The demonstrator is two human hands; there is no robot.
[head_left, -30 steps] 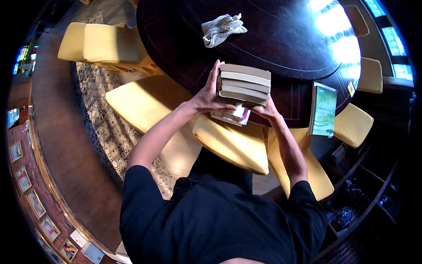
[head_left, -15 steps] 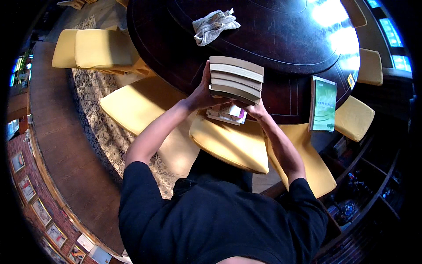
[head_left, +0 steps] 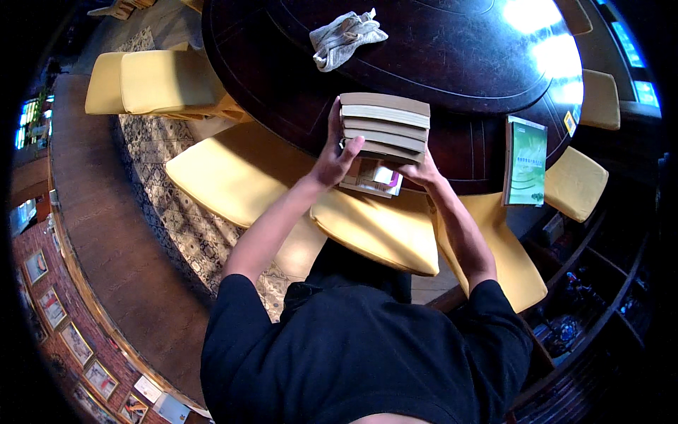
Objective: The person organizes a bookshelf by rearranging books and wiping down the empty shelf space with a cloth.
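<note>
A stack of several thick books [head_left: 385, 121] with brown covers and pale page edges is held up over the near edge of the round dark table [head_left: 282, 92]. Along its left side runs my left hand [head_left: 335, 161], its thumb now pressed on the front of the lower books. Around the lower right corner my right hand [head_left: 422, 169] grips the stack, part of its fingers hidden underneath. Just below the stack, partly covered by it, lie more printed books or papers [head_left: 367, 185] with a white and pink patch.
A crumpled grey cloth [head_left: 345, 41] lies on the table's raised round top. At the right edge sits a green-covered book [head_left: 528, 162], apparently on others. Yellow chairs [head_left: 374, 230] surround the table; dark shelves [head_left: 593, 283] stand at lower right.
My left hand has shifted its hold: its thumb now comes round onto the front of the stack. The stack remains held in nearly the same place. The view has shifted slightly.
</note>
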